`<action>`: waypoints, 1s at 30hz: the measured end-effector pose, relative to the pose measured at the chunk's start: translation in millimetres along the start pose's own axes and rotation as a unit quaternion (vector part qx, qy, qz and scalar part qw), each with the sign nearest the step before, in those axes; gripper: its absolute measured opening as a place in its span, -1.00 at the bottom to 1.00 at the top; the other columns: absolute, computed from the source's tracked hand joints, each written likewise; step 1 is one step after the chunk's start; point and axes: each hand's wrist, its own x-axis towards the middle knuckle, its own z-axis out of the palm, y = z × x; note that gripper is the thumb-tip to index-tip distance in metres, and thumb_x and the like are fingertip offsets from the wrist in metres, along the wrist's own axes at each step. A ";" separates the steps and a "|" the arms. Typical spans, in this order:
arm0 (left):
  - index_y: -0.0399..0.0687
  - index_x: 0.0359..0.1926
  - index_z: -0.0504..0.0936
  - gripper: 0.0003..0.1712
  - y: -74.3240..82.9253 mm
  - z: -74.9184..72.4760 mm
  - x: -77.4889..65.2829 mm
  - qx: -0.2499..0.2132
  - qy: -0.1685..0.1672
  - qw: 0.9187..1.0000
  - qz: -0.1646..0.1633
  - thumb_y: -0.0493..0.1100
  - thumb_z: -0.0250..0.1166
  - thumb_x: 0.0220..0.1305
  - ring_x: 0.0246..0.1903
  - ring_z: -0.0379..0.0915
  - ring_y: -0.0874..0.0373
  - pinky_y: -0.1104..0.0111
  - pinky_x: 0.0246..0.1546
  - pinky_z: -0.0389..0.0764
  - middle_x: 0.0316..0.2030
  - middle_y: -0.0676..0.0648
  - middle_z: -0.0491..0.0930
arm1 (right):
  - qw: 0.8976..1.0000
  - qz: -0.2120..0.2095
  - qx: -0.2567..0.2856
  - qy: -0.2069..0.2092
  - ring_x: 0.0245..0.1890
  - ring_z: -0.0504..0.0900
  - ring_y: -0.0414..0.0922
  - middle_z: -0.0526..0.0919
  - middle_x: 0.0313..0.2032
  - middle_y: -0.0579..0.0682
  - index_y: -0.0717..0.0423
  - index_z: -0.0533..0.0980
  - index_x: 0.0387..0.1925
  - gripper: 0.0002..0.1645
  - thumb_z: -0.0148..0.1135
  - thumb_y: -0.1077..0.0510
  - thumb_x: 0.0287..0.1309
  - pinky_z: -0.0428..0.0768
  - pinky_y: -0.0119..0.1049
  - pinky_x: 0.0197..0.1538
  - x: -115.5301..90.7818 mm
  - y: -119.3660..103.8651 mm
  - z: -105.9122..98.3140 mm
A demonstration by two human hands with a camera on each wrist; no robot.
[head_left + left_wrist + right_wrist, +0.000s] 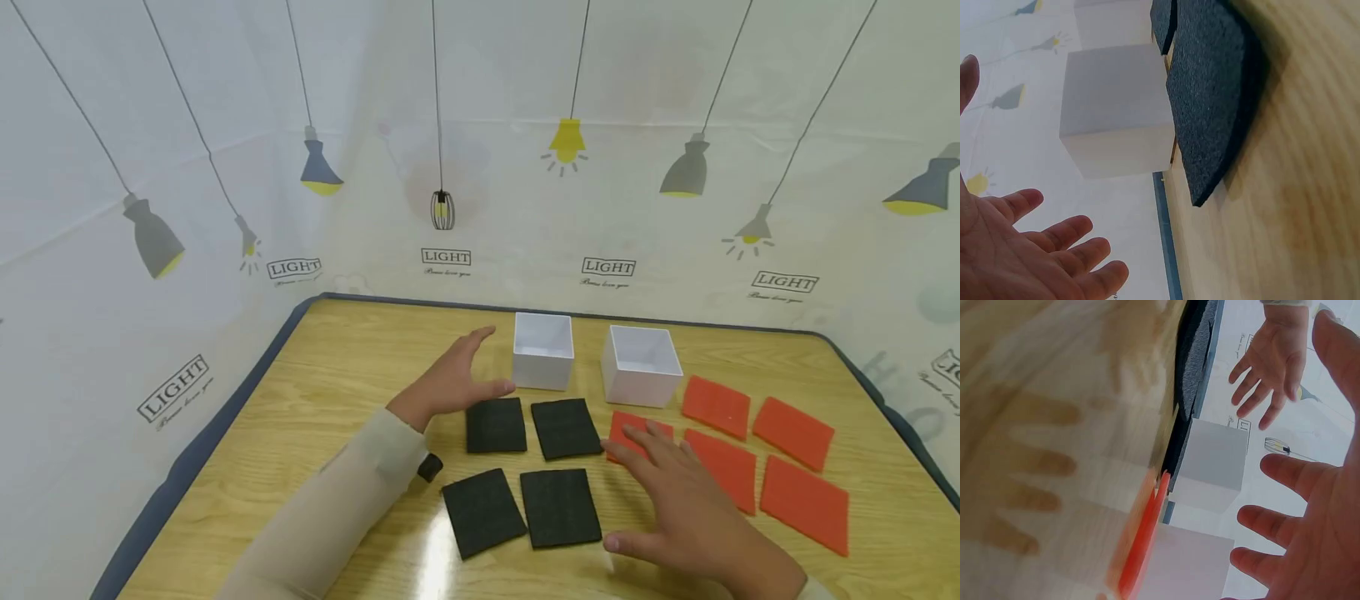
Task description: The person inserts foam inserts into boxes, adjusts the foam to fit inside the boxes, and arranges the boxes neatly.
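My left hand [450, 377] hovers with fingers and thumb spread, left of an open-topped white box [542, 372] and just over the back left black foam square [497, 427]. In the left wrist view that hand [1016, 250] holds nothing, and the dark square [1210, 87] has a grainy face. My right hand [686, 508] is spread above the table at the right, overlapping a red square [626, 429] in the head view. Its fingers [1291, 528] are apart and hold nothing in the right wrist view; their reflection shows on the tabletop.
Several black squares [561, 508] lie flat in two rows at the middle. Several red squares [806, 504] lie to their right. A second white box [641, 387] stands beside the first, near the back edge. Behind the wooden table [300, 433] hangs a lamp-printed curtain [510, 208].
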 end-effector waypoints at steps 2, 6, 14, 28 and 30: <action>0.11 0.71 -0.04 0.19 -0.1 -0.9 4.5 0.000 0.001 1.000 -0.006 0.32 0.41 0.29 0.62 0.00 -0.19 -0.21 0.51 0.19 0.66 -0.15 0.02 | 1.000 0.000 0.000 -0.003 0.56 0.16 0.37 0.35 0.52 0.15 -0.18 0.36 0.54 0.30 0.42 -0.69 -0.16 0.12 0.59 0.39 1.6 -0.8 0.5; 0.12 0.71 -0.02 0.19 0.4 -2.3 12.6 -0.007 0.002 1.000 -0.016 0.34 0.41 0.29 0.63 -0.02 -0.18 -0.21 0.52 0.18 0.67 -0.13 0.00 | 1.000 0.000 0.004 -0.009 0.57 0.16 0.35 0.33 0.54 0.13 -0.19 0.35 0.55 0.30 0.42 -0.70 -0.16 0.17 0.60 0.36 3.9 -2.6 0.7; 0.12 0.71 -0.03 0.20 2.2 -1.4 28.9 0.003 -0.003 1.000 -0.022 0.35 0.41 0.27 0.62 -0.01 -0.17 -0.18 0.52 0.20 0.67 -0.13 0.00 | 1.000 -0.001 0.009 -0.028 0.50 0.30 0.31 0.37 0.50 0.15 -0.19 0.35 0.55 0.30 0.48 -0.66 -0.17 0.32 0.49 0.35 8.4 -6.7 0.7; 0.09 0.72 -0.07 0.24 -4.0 2.4 52.4 -0.038 -0.019 0.999 -0.026 0.36 0.41 0.28 0.62 -0.01 -0.23 -0.22 0.51 0.18 0.66 -0.21 0.01 | 0.998 0.001 0.004 -0.065 0.31 0.48 0.17 0.44 0.41 0.11 -0.20 0.37 0.53 0.33 0.42 -0.72 -0.22 0.53 0.32 0.21 15.4 -8.9 5.1; 0.07 0.72 -0.07 0.23 -2.6 1.4 55.3 -0.043 -0.022 0.999 -0.021 0.34 0.41 0.29 0.61 0.01 -0.25 -0.22 0.51 0.18 0.65 -0.24 0.03 | 0.998 -0.003 0.001 -0.064 0.27 0.50 0.13 0.46 0.38 0.08 -0.19 0.38 0.53 0.32 0.42 -0.71 -0.20 0.55 0.27 0.18 15.7 -8.6 6.3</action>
